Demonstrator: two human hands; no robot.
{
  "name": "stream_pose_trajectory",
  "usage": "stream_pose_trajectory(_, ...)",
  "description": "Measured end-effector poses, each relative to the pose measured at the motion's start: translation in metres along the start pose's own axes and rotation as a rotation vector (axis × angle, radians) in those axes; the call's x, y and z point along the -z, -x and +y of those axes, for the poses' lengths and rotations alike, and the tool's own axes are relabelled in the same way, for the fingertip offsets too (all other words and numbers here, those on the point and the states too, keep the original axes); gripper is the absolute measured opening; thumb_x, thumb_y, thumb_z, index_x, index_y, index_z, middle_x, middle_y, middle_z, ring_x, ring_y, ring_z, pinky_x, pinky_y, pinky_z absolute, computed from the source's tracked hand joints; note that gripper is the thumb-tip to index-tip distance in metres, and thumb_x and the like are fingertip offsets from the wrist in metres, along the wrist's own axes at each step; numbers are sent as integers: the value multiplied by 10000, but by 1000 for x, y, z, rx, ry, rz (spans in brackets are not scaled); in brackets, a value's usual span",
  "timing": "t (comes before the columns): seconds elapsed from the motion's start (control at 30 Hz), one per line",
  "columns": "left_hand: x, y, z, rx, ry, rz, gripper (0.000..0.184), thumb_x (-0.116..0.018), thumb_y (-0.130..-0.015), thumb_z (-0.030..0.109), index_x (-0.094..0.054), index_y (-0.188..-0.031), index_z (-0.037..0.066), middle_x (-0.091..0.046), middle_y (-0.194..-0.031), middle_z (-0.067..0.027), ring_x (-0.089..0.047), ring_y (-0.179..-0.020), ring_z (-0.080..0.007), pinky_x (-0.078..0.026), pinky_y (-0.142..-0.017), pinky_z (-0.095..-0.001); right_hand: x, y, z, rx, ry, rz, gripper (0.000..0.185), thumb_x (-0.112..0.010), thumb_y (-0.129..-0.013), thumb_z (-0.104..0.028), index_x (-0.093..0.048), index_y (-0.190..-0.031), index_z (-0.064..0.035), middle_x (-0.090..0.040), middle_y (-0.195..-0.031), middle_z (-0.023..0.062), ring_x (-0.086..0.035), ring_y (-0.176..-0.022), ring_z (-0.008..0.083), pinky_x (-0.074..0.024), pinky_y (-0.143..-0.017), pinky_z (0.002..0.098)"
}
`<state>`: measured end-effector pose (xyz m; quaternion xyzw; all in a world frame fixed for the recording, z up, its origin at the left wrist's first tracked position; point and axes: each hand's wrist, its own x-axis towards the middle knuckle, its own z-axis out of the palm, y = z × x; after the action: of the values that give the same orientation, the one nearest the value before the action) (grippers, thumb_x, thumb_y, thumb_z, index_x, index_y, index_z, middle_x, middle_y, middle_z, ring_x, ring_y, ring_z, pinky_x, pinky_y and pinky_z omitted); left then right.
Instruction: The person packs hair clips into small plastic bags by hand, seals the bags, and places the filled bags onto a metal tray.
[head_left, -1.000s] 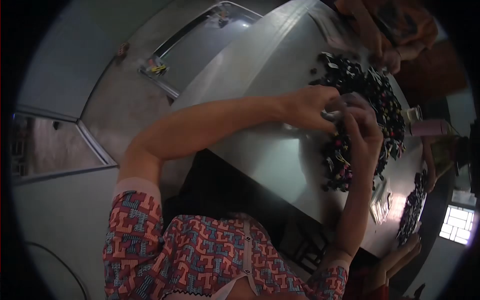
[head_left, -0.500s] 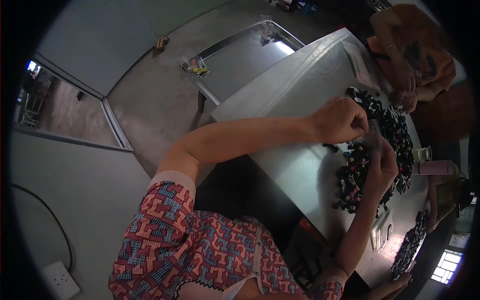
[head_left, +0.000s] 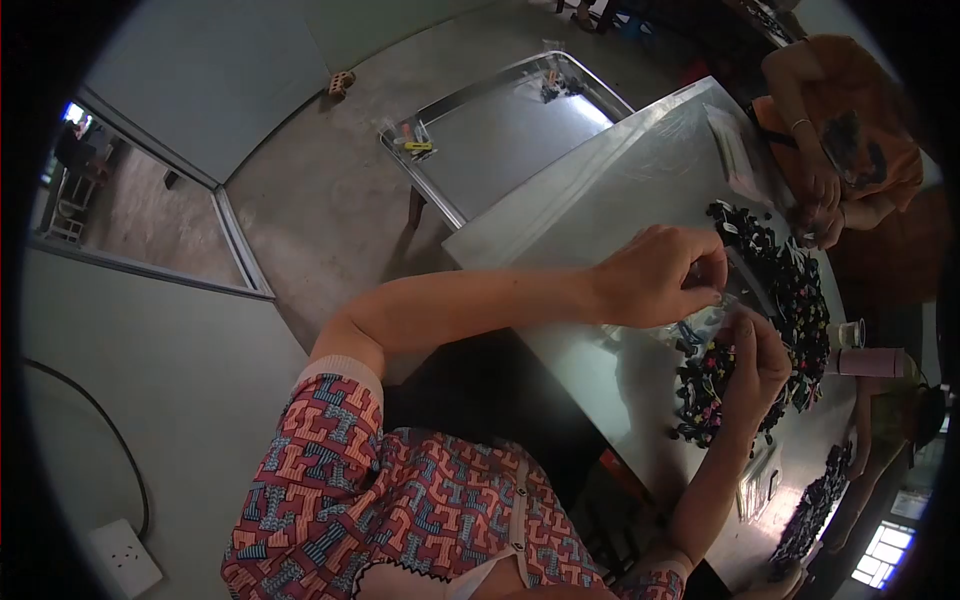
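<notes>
My left hand (head_left: pixel 660 275) reaches in from the left over the metal table (head_left: pixel 570 225), its fingers pinched on a clear plastic bag (head_left: pixel 738 287). Just below and to the right, my right hand (head_left: pixel 757 365) grips the same bag between thumb and fingers. The bag is thin and see-through, so its exact outline is hard to make out. Under and behind both hands lies a wide pile of small black pieces (head_left: pixel 805 300) with some coloured bits among them.
A co-worker in an orange shirt (head_left: pixel 860 130) handles something small across the table. A pink cylinder (head_left: pixel 872 362) and a clear cup (head_left: pixel 848 332) stand at right. Near my right forearm is a plastic packet stack (head_left: pixel 758 485). A second dark pile (head_left: pixel 812 505) lies beyond.
The view has swung, so the table sits lower and more of the floor shows. My hands have drawn slightly apart, and the clear bag between them shows more plainly.
</notes>
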<state>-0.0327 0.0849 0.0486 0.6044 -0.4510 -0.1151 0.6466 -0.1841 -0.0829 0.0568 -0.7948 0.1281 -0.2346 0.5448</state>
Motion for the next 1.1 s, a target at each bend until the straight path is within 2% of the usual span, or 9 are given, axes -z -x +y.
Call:
stream_pose_trajectory(0.23,32,11,10,-18,-106,-157,159,-749,-810,75,-708,-953,19,-697,-837,-80,-669,-744,-149,-528,-705,-286,-21,9,-7,54,5,-59,204,-567,-990,-52,-641,-1162,29,-695,-975,69,-629,-891,113,-502,-818,243)
stream_pose_trajectory(0.33,58,12,12,8,-59,-47,108,-748,-822,65,-722,-914,16,-702,-839,-55,-661,-757,-109,-526,-705,-258,-41,18,-17,10,-3,-24,198,-561,-968,-6,-645,-1146,20,-695,-962,80,-629,-877,116,-498,-813,251)
stream_pose_trajectory(0.4,92,10,6,26,-114,58,115,-749,-830,68,-729,-935,24,-703,-840,-28,-650,-771,-78,-524,-702,-246,-52,30,-22,117,244,-193,211,-602,-921,23,-663,-1122,-1,-696,-959,114,-647,-861,152,-496,-799,259)
stream_pose_trajectory(0.47,129,9,-6,109,-150,203,120,-743,-844,79,-732,-949,23,-707,-855,-10,-642,-786,-62,-519,-710,-237,-69,39,-32,289,433,-377,291,-664,-818,35,-679,-1098,-41,-672,-1008,112,-641,-935,245,-499,-821,338)
stream_pose_trajectory(0.6,192,16,-72,215,-302,446,129,-731,-860,102,-731,-954,13,-714,-867,-9,-640,-779,-66,-514,-716,-231,-105,49,-15,502,621,-523,367,-715,-754,-21,-671,-1113,-82,-624,-1152,81,-593,-1048,276,-462,-901,407)
stream_pose_trajectory(0.67,222,25,-125,276,-342,490,131,-732,-857,107,-732,-952,17,-714,-863,-10,-641,-771,-71,-516,-708,-235,-108,51,0,519,624,-505,379,-725,-751,-38,-667,-1122,-91,-611,-1176,75,-586,-1056,271,-450,-911,403)
stream_pose_trajectory(0.73,249,42,-181,437,-400,605,211,-769,-771,216,-762,-919,67,-751,-853,-54,-699,-799,-126,-535,-773,-289,-110,52,4,531,621,-501,391,-735,-749,-55,-664,-1131,-101,-598,-1200,70,-580,-1064,266,-439,-921,400)
stream_pose_trajectory(0.83,283,63,-261,479,-567,626,189,-756,-748,223,-764,-888,94,-750,-837,-58,-716,-794,-174,-526,-812,-332,-111,50,1,506,612,-514,407,-742,-742,-69,-668,-1139,-116,-601,-1193,56,-578,-1054,260,-438,-907,394)
stream_pose_trajectory(1.1,319,34,-310,589,-709,796,187,-728,-747,238,-737,-862,91,-736,-814,-79,-710,-821,-266,-520,-828,-401,-111,43,2,454,555,-515,398,-760,-714,-64,-688,-1099,-136,-610,-1158,33,-578,-1009,228,-434,-881,372)
